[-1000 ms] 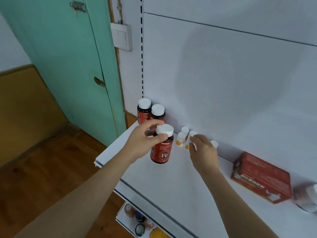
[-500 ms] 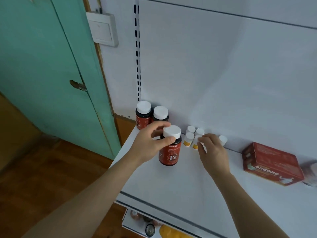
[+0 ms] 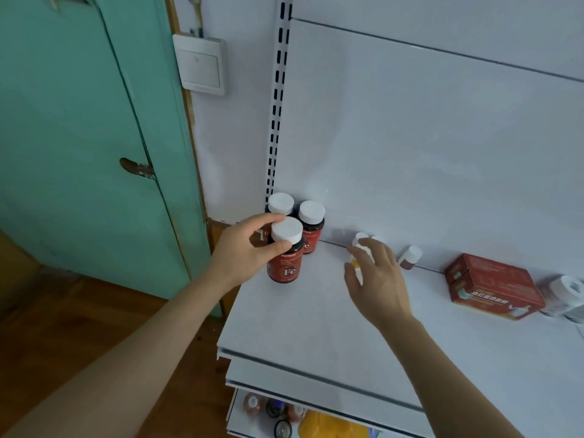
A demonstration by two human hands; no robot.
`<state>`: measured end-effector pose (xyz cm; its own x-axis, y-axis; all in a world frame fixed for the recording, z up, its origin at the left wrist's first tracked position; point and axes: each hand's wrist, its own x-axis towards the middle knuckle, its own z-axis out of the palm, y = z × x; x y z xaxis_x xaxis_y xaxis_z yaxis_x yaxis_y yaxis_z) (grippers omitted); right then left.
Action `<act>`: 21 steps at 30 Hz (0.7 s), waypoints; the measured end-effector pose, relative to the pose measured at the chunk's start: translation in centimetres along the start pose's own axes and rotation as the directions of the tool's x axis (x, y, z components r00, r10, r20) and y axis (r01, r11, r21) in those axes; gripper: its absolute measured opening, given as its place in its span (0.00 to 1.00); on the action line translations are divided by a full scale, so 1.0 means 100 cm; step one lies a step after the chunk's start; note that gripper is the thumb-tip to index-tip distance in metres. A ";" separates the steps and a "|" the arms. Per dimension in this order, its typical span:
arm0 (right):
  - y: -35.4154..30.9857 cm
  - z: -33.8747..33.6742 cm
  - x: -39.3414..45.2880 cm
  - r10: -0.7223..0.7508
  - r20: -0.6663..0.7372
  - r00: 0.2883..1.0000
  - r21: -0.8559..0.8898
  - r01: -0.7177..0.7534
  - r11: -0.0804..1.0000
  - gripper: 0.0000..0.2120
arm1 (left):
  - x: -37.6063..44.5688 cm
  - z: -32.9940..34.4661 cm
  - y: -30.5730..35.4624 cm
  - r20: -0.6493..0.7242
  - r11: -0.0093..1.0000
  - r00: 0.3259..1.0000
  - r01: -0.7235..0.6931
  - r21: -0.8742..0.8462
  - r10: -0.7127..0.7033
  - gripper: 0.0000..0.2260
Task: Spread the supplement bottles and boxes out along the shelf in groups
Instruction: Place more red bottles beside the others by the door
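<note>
I saw my left hand [image 3: 245, 248] wrapped around the neck of a dark red Fe bottle [image 3: 285, 254], thumb and fingers curled just under its white cap, the bottle upright near the left end of the white shelf [image 3: 316, 317]. Behind it stood two more red bottles [image 3: 311, 226] of the same kind, white-capped, side by side against the back panel; three of that sort in all. What they contained I could not see through the dark plastic.

My right hand [image 3: 376, 279] hovered with fingers spread and loosely bent over a cluster of small white-capped bottles [image 3: 358, 240], gripping nothing that I could make out. The hand hid most of them, so I could not count them. One small dark bottle [image 3: 410, 257] stood apart to their right at the back edge.

Further right lay red boxes [image 3: 493, 286], apparently two together, closed, and beside them a blurred white bottle [image 3: 564, 294] at the frame's edge.

On a lower shelf [image 3: 252, 368] several more bottles showed dimly.
</note>
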<state>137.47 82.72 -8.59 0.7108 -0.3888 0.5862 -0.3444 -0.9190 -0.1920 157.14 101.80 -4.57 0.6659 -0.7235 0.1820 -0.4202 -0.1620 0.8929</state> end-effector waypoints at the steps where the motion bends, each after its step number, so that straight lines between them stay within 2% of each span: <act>1: -0.006 0.002 0.001 -0.008 0.019 1.000 0.001 0.008 1.000 0.13 | 0.002 -0.005 -0.003 0.003 1.000 1.000 -0.010 0.030 0.010 0.21; 9: -0.037 0.011 0.008 0.011 0.101 0.995 -0.001 -0.011 1.000 0.14 | 0.016 -0.007 -0.017 0.094 0.981 0.993 -0.084 0.173 0.069 0.23; 21: -0.041 0.010 0.013 0.090 0.149 0.985 -0.058 -0.082 0.995 0.16 | 0.026 -0.012 -0.027 0.176 0.886 0.952 -0.299 0.355 0.251 0.20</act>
<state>140.46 85.89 -7.85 0.7602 -0.4753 0.4429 -0.4365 -0.8786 -0.1936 160.70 101.17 -6.02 0.4203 -0.8473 0.3247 -0.7899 -0.1656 0.5905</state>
